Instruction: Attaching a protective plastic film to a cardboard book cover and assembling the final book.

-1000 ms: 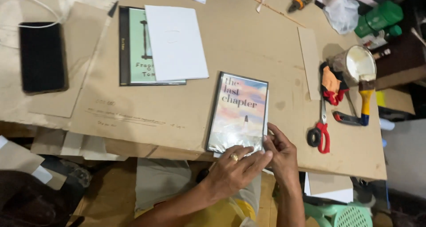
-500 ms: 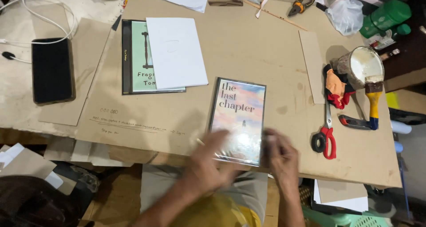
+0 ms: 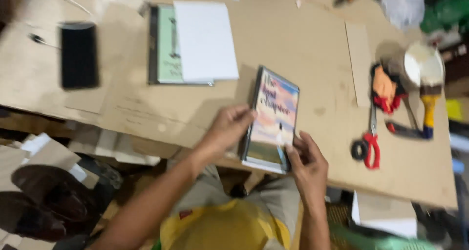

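Observation:
A book (image 3: 272, 118) with a pastel sky cover is tilted up off the brown table (image 3: 303, 49) near its front edge. My left hand (image 3: 225, 130) grips the book's left edge, fingers curled over the cover. My right hand (image 3: 307, 164) holds the lower right corner, thumb on the cover. The picture is blurred by motion.
A green book under a white sheet (image 3: 202, 40) lies at the back left, a black phone (image 3: 78, 54) further left. At the right are red-handled scissors (image 3: 370, 142), a roll of tape (image 3: 424, 64) and a yellow-handled tool (image 3: 429, 115). Cardboard pieces lie below the table.
Both hands have taken hold of the book and lifted its left side off the table; earlier it lay flat with the hands at its lower edge. The view has shifted right.

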